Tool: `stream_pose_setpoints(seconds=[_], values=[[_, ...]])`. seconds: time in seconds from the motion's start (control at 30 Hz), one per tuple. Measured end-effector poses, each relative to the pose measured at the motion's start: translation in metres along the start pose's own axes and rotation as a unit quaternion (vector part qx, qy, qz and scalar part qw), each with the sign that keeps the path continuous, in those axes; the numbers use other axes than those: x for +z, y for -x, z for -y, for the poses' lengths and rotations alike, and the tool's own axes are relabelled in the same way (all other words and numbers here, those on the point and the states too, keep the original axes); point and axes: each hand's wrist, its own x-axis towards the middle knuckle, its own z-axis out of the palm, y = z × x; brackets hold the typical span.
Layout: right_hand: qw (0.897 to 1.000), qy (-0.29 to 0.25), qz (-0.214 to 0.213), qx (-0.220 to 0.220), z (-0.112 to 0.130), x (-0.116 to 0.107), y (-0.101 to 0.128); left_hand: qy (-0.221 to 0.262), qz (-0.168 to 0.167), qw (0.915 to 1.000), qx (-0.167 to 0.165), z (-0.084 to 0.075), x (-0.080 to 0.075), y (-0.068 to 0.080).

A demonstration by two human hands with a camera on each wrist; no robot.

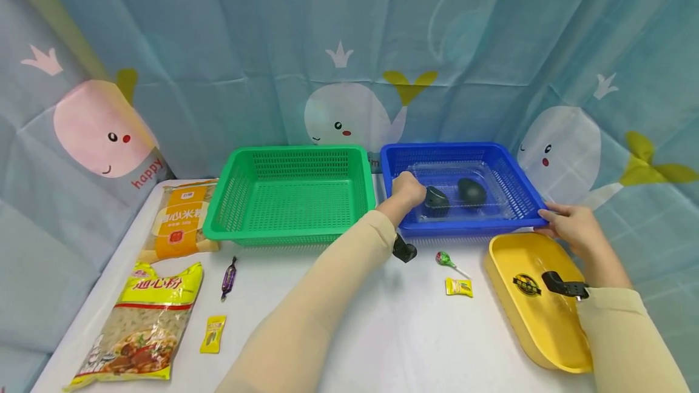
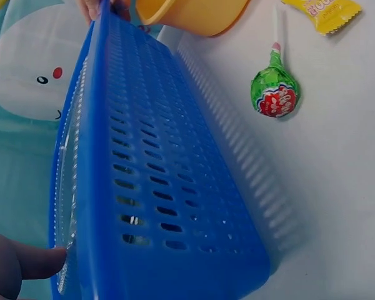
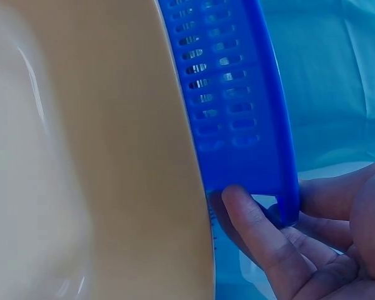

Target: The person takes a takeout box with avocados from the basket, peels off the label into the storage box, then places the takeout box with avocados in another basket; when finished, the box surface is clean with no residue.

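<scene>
A clear plastic tray (image 1: 464,170) lies inside the blue basket (image 1: 524,187), with two dark, egg-shaped things (image 1: 472,191) in or under it; their kind is unclear. My left hand (image 1: 408,189) is over the basket's left side, fingers curled at the tray's edge. In the left wrist view its thumb (image 2: 34,261) meets the tray's clear rim just inside the basket wall; the other fingers are mostly hidden. My right hand (image 1: 573,226) grips the basket's front right corner. Seen from the right wrist, thumb and fingers pinch the blue rim (image 3: 289,206).
A yellow bin (image 1: 546,326) stands under my right forearm, against the basket. In front lie a lollipop (image 1: 445,259) and a yellow candy (image 1: 459,287). Leftward are a green basket (image 1: 295,238), two food bags (image 1: 147,326), a purple candy (image 1: 229,279) and another yellow candy (image 1: 213,334).
</scene>
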Motion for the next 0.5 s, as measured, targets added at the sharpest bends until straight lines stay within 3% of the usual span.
stream_pose_setpoints(seconds=[0.27, 0.5], values=[[1.0, 0.001, -0.012, 0.01, 0.0, 0.002, -0.001, -0.008, -0.006, 0.9998, 0.018, 0.001, -0.001, 0.005], [1.0, 0.008, -0.011, 0.01, 0.0, 0.001, -0.001, 0.046, 0.015, 0.9986, 0.021, 0.003, -0.016, 0.009]])
